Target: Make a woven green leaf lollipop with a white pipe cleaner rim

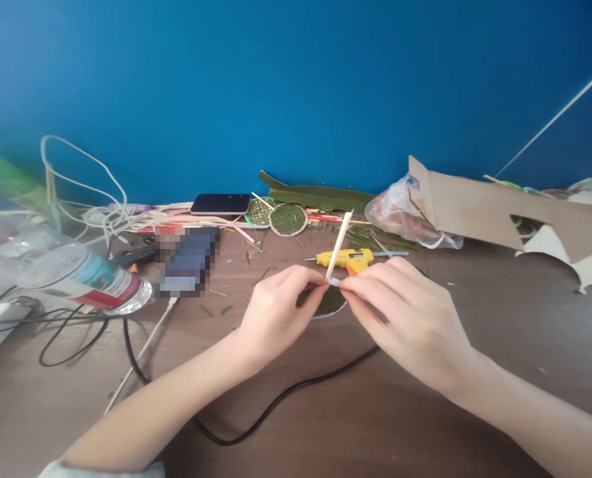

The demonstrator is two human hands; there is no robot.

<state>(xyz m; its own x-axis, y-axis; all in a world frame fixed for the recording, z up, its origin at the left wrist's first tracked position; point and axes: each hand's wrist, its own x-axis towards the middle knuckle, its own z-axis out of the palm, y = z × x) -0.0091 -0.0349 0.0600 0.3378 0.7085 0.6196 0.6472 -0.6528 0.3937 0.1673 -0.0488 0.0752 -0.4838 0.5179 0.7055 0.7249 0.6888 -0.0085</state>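
My left hand [280, 315] is closed in a pinch at the lower end of a flat, pale wooden stick [339, 244] that rises at a tilt. Against the stick's base, the fingers of my right hand [408, 318] pinch a small whitish-lilac strip [334, 282]. Just below the hands lies a round green leafy disc [331, 304] with a pale rim, partly covered by my fingers. A yellow glue gun [348, 257] rests on the table behind the stick, its handle partly hidden by my right hand.
Two more round green pieces [288, 219] lie near the wall beside long green leaves [320, 197]. Phones [220, 204], cables and a plastic bottle [101, 282] occupy the left. Torn cardboard [480, 202] and a plastic bag [395, 209] are at right. A black cable [276, 403] crosses the front.
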